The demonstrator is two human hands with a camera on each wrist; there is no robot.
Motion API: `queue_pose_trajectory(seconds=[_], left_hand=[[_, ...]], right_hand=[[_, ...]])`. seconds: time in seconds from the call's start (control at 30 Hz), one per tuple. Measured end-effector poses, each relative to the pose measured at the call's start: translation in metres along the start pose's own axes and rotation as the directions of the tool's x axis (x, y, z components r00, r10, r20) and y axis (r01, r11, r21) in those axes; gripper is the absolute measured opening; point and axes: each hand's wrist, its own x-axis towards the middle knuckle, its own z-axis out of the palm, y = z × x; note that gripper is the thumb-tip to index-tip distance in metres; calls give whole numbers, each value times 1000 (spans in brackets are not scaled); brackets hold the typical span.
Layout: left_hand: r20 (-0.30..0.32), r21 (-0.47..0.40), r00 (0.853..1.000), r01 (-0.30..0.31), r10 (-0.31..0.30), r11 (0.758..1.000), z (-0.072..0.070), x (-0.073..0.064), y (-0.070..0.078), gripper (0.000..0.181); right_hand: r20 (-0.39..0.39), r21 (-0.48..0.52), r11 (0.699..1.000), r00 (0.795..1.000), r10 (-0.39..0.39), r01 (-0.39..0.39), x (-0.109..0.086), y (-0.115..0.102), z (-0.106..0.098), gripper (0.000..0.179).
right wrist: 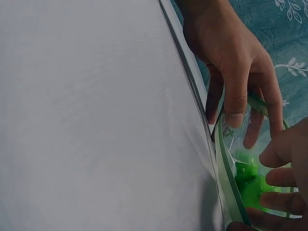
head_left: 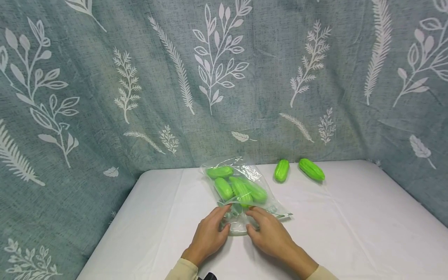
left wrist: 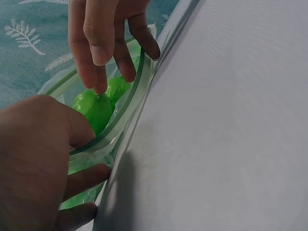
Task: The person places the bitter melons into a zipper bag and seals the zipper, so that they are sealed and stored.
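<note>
"On your feed, where's the bag [head_left: 250, 171]?"
"Just ahead, I see its mouth facing back, between left hand [head_left: 210, 235] and right hand [head_left: 269, 235] — both loosely spread, thumbs parted from fingers"
"Anything loose?"
"Yes, beyond the hands, right of the bag: the inner vegetable [head_left: 281, 171] points mostly away, the outer vegetable [head_left: 311, 169] slants nearer towards its right end — I judge the right hand closer to both"
</note>
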Motion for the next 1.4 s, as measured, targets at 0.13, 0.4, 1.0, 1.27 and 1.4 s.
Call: queue_pose_trajectory(seconds=[0.13, 0.4, 1.0, 1.27, 1.4], left_hand=[[9, -3, 1000, 9, -9, 1000, 0, 0, 1, 61], [20, -7, 1000, 24, -24, 1000, 0, 0, 2, 62], [28, -25, 999, 33, -32, 999, 1, 1, 1, 59], [5, -26, 1000, 30, -30, 999, 1, 0, -1, 59], [13, -37, 999, 34, -33, 999, 2, 1, 0, 58]], right_hand=[[5, -16, 1000, 1000, 1, -1, 2, -1, 1, 41], [4, -72, 997, 1000, -22, 22, 8, -2, 3, 43], [-45, -57, 998, 999, -15, 13, 17, -7, -1, 20], [-154, 14, 996, 985, -82, 85, 21, 1, -15, 12], [-181, 42, 994, 979, -96, 105, 23, 12, -23, 11]])
